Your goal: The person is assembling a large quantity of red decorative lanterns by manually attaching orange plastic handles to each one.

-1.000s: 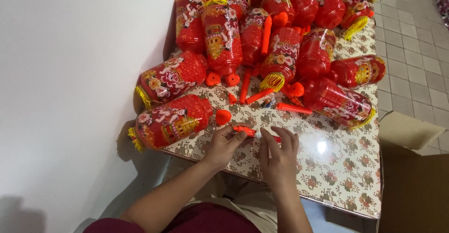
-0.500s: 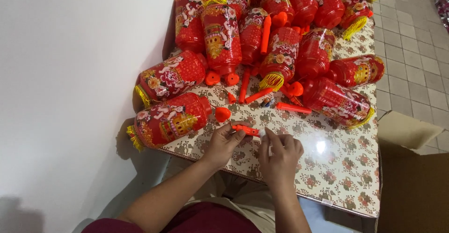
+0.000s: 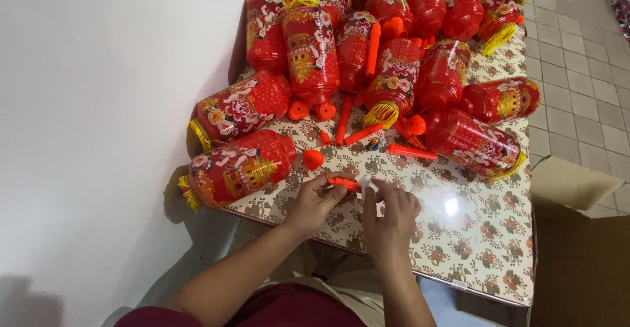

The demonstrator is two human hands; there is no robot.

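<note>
- A small orange handle piece (image 3: pixel 344 183) lay across the near edge of the table, pinched between the fingers of the left hand (image 3: pixel 315 202), which was closed on its left end.
- The right hand (image 3: pixel 390 212) met it from the other side, fingertips curled at the piece's right end around something small and pale; what that bit was could not be made out, and whether the hand truly gripped it or only touched it could not be told.
- Judged from this, the piece was still mid-work in the hands and not yet joined to any lantern.
- Just beyond the hands lay a red plastic lantern (image 3: pixel 236 168) on its side, yellow tassel towards the wall and a round orange cap (image 3: pixel 313 159) at its near end; it was close to the left hand but not touching it.
- Loose orange sticks (image 3: pixel 411 151) and heart-shaped orange parts (image 3: pixel 298 109) were scattered in the middle of the table, which suggested several handles were left to deal with.
- Further back, many more red lanterns (image 3: pixel 394 77) were heaped together, some with yellow tassels showing; how many were finished could not be told.
- The floral tablecloth (image 3: pixel 472 235) covered the table, and an open cardboard box (image 3: pixel 577 235) stood on the floor to the right.
</note>
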